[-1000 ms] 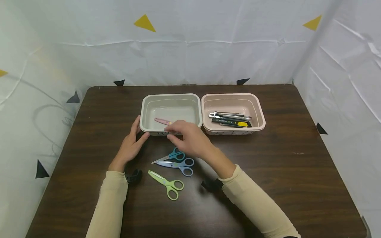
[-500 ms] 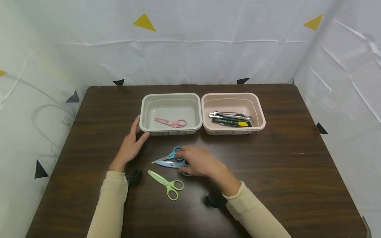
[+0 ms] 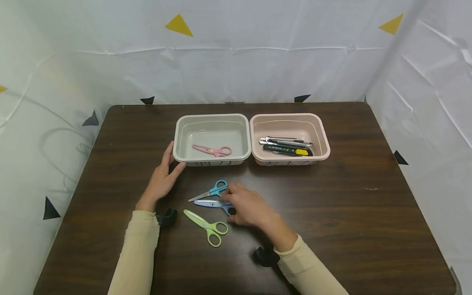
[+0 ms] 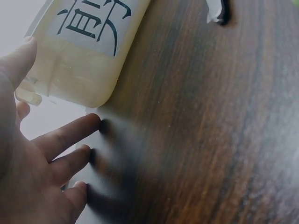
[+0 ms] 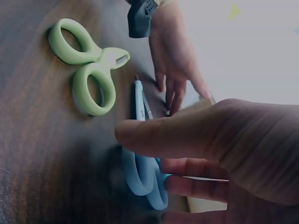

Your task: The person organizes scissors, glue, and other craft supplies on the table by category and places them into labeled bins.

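Blue scissors [image 3: 208,203] lie on the table with my right hand [image 3: 250,205] at their handles. In the right wrist view, my right thumb stretches across in front of the blue scissors [image 5: 139,172], with the other fingertips right at the far ring. Teal scissors [image 3: 214,190] lie just behind them, and green scissors [image 3: 206,226] lie nearer me. My left hand [image 3: 160,180] rests at the front left corner of a grey basket [image 3: 212,162], fingers spread. In the left wrist view, the thumb lies along the end of this basket [image 4: 79,79]. Inside it are pink scissors [image 3: 217,152].
A pink basket [image 3: 290,116] stands against the grey basket's right side. It holds several utility knives [image 3: 287,149]. The baskets bear lettered labels [image 4: 93,23] on their fronts. White sheeting [image 3: 236,78] surrounds the table [image 3: 368,225] at the back and sides.
My right hand has come from over the grey basket, where it hid part of the pink scissors, toward me to the blue scissors' handles. My left hand stays at the basket corner.
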Demonstrator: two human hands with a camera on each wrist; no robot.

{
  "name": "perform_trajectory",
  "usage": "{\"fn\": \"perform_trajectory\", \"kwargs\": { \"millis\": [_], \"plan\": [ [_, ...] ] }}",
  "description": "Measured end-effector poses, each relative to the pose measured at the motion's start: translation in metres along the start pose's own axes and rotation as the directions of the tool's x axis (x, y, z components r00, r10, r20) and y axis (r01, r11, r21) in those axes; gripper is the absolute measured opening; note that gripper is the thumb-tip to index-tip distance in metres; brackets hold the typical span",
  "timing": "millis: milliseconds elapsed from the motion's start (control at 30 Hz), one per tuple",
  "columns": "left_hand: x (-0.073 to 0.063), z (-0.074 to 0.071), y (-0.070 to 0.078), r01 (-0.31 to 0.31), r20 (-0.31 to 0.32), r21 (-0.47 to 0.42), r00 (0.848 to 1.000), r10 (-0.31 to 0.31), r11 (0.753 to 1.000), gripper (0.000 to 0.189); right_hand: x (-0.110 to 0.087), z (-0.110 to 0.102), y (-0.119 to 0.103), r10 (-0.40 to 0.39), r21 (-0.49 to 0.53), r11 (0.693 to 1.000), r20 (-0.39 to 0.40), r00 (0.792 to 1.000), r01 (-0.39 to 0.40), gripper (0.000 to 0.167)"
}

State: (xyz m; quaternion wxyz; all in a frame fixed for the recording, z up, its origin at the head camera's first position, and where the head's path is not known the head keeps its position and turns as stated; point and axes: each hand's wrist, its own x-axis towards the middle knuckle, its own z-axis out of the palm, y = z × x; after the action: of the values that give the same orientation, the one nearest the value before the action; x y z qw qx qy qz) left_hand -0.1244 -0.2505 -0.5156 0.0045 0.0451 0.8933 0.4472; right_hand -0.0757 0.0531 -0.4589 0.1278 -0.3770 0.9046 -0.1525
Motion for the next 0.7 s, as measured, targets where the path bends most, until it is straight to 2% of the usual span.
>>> {"fn": "perform_trajectory", "kwargs": {
  "millis": [300, 700],
  "plan": [
    [0.0012, 0.0007, 0.0001, 0.001, -0.006, -0.005, 1.000, -0.001, 1.000, 0.076, -0.0021, 0.0057, 0.0003, -0.011, -0.022, 1.000, -0.012, 1.000, 0.010, 0.061],
    [0.0002, 0.0002, 0.0017, 0.011, -0.002, 0.005, 1.000, -0.011, 1.000, 0.077, -0.0018, 0.0104, -0.0005, 0.013, -0.038, 0.999, -0.040, 0.999, -0.015, 0.053]
  ]
}}
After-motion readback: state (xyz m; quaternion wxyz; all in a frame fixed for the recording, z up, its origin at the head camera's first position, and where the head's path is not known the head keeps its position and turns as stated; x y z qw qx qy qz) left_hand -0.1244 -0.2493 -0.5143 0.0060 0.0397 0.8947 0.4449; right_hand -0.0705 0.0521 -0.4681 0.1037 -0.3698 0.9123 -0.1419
